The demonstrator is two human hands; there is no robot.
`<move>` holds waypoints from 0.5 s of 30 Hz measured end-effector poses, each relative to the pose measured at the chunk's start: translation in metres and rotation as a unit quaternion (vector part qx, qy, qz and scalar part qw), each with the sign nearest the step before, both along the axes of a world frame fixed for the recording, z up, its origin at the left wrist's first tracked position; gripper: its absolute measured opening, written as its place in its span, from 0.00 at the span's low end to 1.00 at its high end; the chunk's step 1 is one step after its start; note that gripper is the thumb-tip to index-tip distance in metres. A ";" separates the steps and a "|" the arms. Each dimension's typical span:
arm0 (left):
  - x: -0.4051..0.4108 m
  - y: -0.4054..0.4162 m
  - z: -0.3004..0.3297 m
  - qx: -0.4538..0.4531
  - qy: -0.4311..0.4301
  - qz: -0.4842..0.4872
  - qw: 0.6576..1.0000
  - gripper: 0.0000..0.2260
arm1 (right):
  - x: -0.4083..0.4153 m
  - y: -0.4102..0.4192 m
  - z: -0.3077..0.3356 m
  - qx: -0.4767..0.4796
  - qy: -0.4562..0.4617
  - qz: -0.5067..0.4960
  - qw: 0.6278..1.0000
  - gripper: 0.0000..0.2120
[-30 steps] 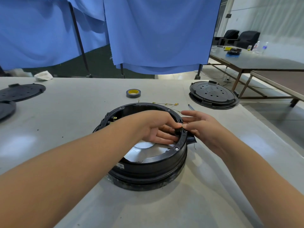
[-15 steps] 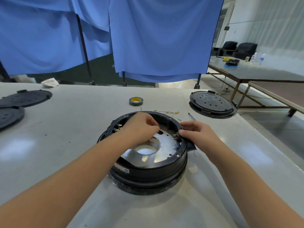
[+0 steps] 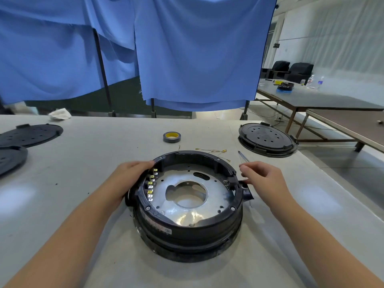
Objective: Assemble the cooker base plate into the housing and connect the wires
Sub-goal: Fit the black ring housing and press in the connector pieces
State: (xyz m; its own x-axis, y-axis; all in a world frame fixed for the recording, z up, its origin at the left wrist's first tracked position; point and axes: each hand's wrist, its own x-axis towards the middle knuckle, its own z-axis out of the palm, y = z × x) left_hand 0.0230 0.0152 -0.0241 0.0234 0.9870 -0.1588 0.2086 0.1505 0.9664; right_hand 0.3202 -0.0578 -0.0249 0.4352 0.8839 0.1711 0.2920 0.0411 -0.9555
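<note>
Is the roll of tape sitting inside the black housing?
No, the roll of tape lies on the table behind the housing.

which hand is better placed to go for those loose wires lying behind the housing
Right, probably. The right hand hovers free, fingers loosely curled, nearer the thin yellow-tipped wires; the left hand holds the round black housing at its left rim.
</note>
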 end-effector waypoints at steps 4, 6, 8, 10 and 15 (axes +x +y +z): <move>-0.005 -0.007 -0.002 -0.034 -0.033 -0.079 0.996 0.11 | 0.006 0.017 0.011 -0.087 -0.051 0.061 0.993 0.04; -0.005 -0.007 0.000 -0.028 -0.040 -0.090 0.995 0.07 | 0.003 0.023 0.014 -0.138 -0.064 0.106 0.983 0.06; -0.003 -0.009 -0.001 -0.018 -0.050 -0.069 0.996 0.07 | -0.003 0.027 0.017 -0.159 -0.067 0.128 0.977 0.11; 0.001 -0.012 -0.001 -0.006 -0.062 -0.042 0.997 0.07 | -0.006 0.028 0.018 -0.156 -0.064 0.126 0.978 0.13; 0.001 -0.015 0.004 0.007 -0.156 -0.020 0.988 0.10 | -0.007 0.018 0.022 -0.133 0.006 0.153 0.979 0.10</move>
State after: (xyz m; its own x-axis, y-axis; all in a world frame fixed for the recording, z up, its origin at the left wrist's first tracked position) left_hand 0.0236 0.0001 -0.0199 0.1087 0.9863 -0.1237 -0.0939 0.1341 0.9865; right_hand 0.3130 -0.0396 -0.0030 0.1437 0.9858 -0.0871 0.2937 -0.1266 -0.9475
